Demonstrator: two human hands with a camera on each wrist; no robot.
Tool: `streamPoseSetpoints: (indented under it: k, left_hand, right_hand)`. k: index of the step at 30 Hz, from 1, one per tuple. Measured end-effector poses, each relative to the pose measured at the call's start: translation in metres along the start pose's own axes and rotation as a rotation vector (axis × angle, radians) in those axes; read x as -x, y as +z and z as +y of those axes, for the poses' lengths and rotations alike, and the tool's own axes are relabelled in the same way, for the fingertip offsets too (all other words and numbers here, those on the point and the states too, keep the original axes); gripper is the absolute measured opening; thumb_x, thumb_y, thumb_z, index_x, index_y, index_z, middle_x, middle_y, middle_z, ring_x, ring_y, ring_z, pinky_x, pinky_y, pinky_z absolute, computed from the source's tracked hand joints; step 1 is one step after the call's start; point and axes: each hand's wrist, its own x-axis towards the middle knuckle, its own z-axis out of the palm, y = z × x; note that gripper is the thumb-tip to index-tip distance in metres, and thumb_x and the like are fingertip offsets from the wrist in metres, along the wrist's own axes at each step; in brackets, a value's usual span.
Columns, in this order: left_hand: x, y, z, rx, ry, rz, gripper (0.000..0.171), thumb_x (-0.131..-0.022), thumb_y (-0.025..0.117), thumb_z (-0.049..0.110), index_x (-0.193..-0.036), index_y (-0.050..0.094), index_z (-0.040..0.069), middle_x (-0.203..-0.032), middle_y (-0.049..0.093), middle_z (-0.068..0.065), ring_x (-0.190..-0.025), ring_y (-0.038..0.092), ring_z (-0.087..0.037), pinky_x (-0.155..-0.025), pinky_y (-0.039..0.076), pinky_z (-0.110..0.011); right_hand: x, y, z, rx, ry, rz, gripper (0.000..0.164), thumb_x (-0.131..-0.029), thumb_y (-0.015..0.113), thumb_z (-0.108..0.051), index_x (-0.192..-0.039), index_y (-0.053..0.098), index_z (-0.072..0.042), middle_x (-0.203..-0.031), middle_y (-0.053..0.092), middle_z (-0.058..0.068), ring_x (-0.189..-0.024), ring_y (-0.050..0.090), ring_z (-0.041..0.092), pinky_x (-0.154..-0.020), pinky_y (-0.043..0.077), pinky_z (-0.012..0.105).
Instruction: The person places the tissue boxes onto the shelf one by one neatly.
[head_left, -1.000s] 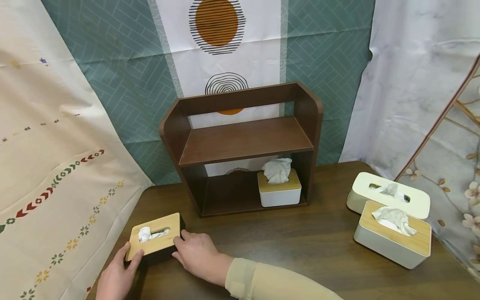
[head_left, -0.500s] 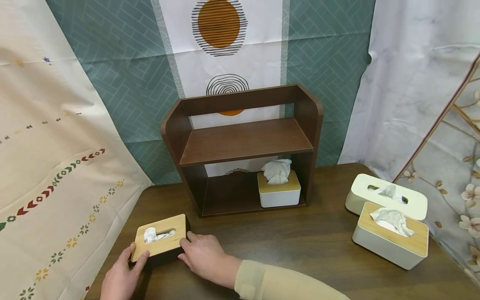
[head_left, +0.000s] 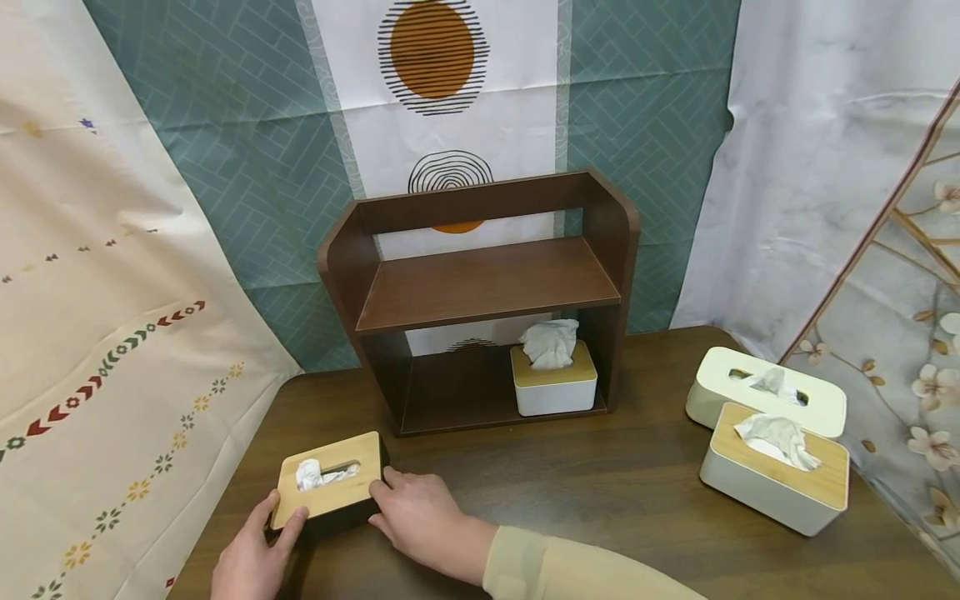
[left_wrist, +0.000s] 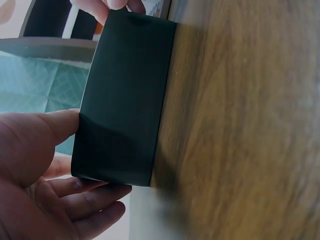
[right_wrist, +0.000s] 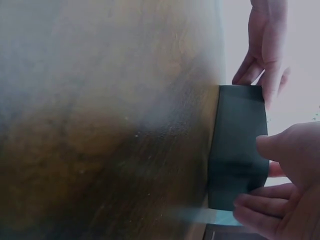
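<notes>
Left hand and right hand grip opposite ends of a black oblong tissue box with wooden lid, at left on the brown wooden table. Light, even pressure should keep it square. White tissue in its slot. Right: long white wood-lidded box, behind it cream rounded box, tissue in both. Farther: dark-brown wooden shelf, short white wood-lidded box inside, tissue up.
</notes>
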Motion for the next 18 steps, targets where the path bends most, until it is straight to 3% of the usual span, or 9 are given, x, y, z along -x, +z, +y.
streamPoseSetpoints:
  k: [8, 13, 18]
  left_hand:
    - [0.004, 0.004, 0.008, 0.008, 0.029, -0.001, 0.087, -0.112, 0.057, 0.059, -0.163, 0.038, -0.009, -0.153, 0.047, -0.041, -0.127, 0.056, -0.068, -0.094, 0.05, -0.075]
    - [0.006, 0.007, 0.013, 0.006, 0.047, 0.0, 0.086, -0.112, 0.057, 0.059, -0.163, 0.038, -0.009, -0.152, 0.049, -0.04, -0.126, 0.058, -0.068, -0.093, 0.051, -0.074]
    - [0.008, 0.01, 0.019, 0.008, 0.052, -0.007, 0.086, -0.111, 0.058, 0.058, -0.162, 0.04, -0.009, -0.15, 0.052, -0.041, -0.125, 0.059, -0.067, -0.092, 0.051, -0.074]
  right_hand:
    - [0.009, -0.006, 0.005, 0.0, 0.003, 0.021, 0.031, -0.097, 0.086, -0.045, -0.099, 0.066, -0.02, -0.103, 0.07, -0.005, -0.079, 0.072, 0.006, -0.057, 0.053, 0.024]
    - [0.015, -0.009, 0.009, -0.008, 0.019, 0.015, 0.029, -0.098, 0.085, -0.045, -0.101, 0.068, -0.021, -0.115, 0.077, -0.001, -0.088, 0.077, 0.008, -0.06, 0.057, 0.026]
    - [0.019, -0.01, 0.014, -0.03, 0.018, 0.013, 0.027, -0.099, 0.084, -0.043, -0.101, 0.07, -0.02, -0.114, 0.078, 0.0, -0.086, 0.077, 0.009, -0.06, 0.057, 0.026]
